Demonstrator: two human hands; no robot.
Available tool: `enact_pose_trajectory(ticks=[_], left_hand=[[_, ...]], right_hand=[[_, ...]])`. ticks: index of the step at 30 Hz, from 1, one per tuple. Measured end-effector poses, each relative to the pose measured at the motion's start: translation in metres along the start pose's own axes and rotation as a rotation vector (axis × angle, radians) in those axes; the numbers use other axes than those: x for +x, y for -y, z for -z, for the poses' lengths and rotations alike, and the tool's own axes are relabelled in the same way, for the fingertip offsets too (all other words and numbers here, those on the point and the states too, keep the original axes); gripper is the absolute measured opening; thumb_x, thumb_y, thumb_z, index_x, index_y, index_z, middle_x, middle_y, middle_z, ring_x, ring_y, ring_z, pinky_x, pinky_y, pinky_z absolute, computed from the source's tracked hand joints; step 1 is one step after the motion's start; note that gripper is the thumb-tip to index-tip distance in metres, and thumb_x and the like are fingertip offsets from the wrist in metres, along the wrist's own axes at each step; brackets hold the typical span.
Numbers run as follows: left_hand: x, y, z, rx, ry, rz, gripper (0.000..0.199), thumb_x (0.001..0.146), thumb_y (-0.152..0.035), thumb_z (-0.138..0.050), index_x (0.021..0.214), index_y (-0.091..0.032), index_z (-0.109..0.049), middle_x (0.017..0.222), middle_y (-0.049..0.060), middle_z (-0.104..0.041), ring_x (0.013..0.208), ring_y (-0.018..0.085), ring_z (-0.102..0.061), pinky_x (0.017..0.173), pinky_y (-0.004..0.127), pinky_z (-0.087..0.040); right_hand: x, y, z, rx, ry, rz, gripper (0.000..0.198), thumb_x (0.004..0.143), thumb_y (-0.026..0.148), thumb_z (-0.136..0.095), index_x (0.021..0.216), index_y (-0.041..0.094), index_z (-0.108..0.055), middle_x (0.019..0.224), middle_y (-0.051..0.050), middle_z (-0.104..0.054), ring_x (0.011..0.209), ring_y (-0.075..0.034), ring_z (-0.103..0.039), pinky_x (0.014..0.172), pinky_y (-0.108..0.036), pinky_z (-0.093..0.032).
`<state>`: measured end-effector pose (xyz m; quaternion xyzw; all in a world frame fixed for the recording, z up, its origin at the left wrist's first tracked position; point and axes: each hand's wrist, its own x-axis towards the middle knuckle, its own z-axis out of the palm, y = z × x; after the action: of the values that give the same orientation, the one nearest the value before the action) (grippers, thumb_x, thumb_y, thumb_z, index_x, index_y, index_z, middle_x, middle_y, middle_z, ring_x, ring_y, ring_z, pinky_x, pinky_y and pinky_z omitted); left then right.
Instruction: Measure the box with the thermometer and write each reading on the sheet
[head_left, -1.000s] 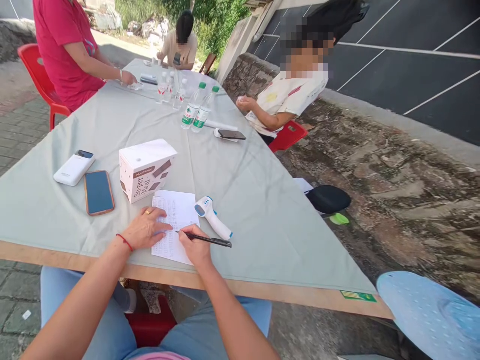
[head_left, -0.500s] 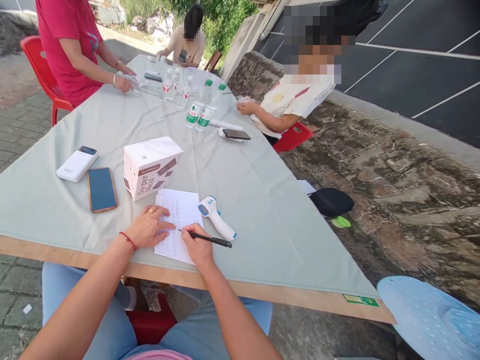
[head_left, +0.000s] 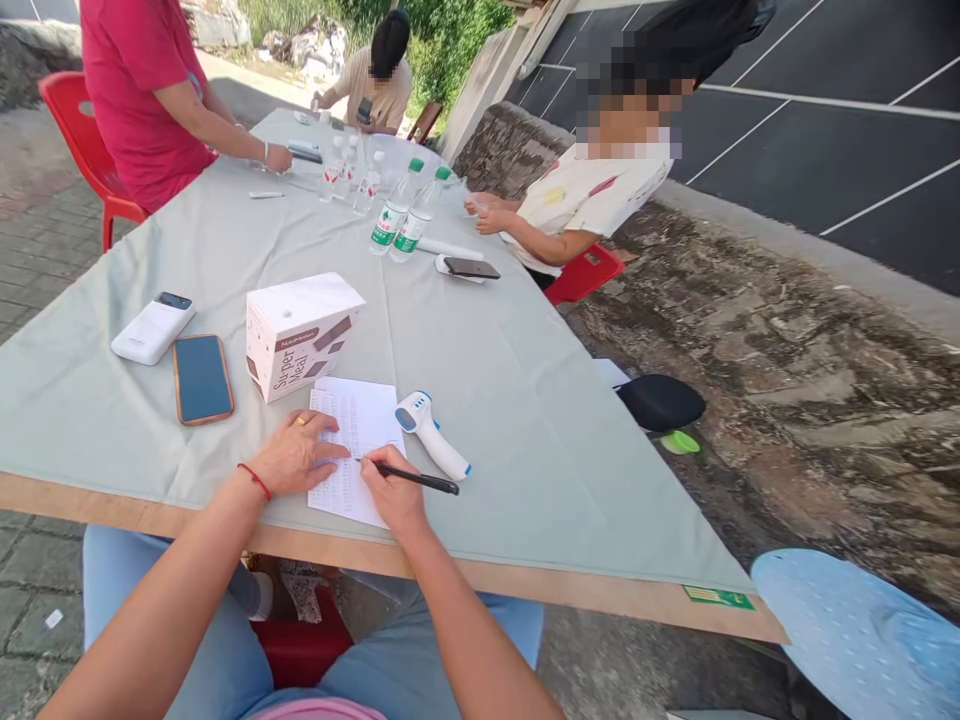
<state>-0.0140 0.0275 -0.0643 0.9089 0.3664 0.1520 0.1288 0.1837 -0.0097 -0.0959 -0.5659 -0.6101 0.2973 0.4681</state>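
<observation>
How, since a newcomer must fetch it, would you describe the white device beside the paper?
On the table, find the written paper by the near edge. At its right side lies the white device, trimmed in blue. Unlike the flat white block farther left, it is pistol-shaped.

Illumination is natural daylight, bright overall and strongest at the far end, where the foliage (head_left: 469, 45) and the rubble heap (head_left: 319, 45) stand sunlit and the latter is partly washed out. The table (head_left: 517, 430) receives soft, even shade light, with faint mottled shadows right of centre. The white box (head_left: 304, 335) is palest on top; the ground beneath the near edge is darker. Near objects are acceptably sharp, though handwriting on the sheet (head_left: 375, 405) is too small to read. Wide-angle distortion stretches the forearms (head_left: 172, 590) and the blue dotted item (head_left: 862, 630) toward the lower corners. Pixelation masks two heads.
</observation>
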Motion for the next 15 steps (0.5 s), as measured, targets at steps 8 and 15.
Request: enact_pose_trajectory(ticks=[8, 15], left_hand=[[-0.0001, 0.0004, -0.0004, -0.011, -0.012, -0.002, 0.027, 0.089, -0.030, -0.056, 0.112, -0.034, -0.069, 0.122, 0.008, -0.051, 0.114, 0.027, -0.047, 0.102, 0.049, -0.036], [0.0000, -0.0002, -0.0009, -0.012, -0.012, -0.001, 0.027, 0.089, -0.031, -0.056, 0.112, -0.033, -0.069, 0.122, 0.008, -0.051, 0.114, 0.027, -0.047, 0.102, 0.049, -0.036]], right_hand=[[0.0001, 0.0010, 0.0013, 0.015, -0.024, -0.005, 0.022, 0.076, 0.039, -0.054, 0.066, 0.020, -0.055, 0.059, 0.001, -0.055, 0.056, -0.015, -0.049, 0.056, -0.027, -0.042], [0.0001, -0.0001, 0.0003, -0.008, -0.026, 0.009, 0.021, 0.077, 0.038, -0.053, 0.067, 0.020, -0.054, 0.060, 0.001, -0.055, 0.057, -0.015, -0.050, 0.058, -0.027, -0.042]])
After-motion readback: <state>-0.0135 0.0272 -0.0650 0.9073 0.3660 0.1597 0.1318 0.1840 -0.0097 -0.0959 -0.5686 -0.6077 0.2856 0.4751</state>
